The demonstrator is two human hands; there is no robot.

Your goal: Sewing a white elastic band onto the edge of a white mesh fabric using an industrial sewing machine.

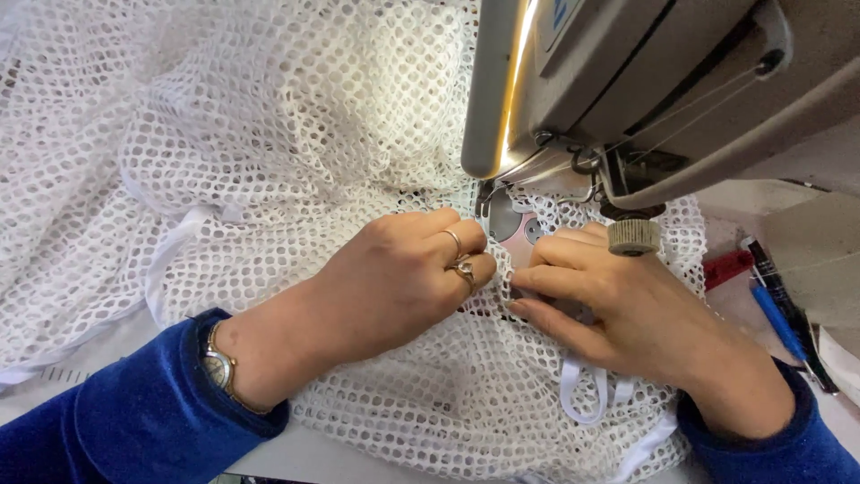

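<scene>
A large piece of white open-mesh fabric (269, 134) lies bunched over the table under the head of a grey sewing machine (645, 81). My left hand (403, 273), with rings and a wristwatch, presses the mesh down just left of the presser foot (511, 220). My right hand (618, 305) pinches the mesh edge right in front of the foot, fingers curled onto the fabric. Both sleeves are blue velvet. A white strap or tape loop (587, 394) hangs from the mesh below my right hand. The needle itself is hidden.
A knurled round knob (633, 237) sticks down from the machine above my right hand. At the right lie a red tool (727, 267), a blue pen (778, 321) and a black pen (775, 280). White tape runs along the mesh at left (166, 260).
</scene>
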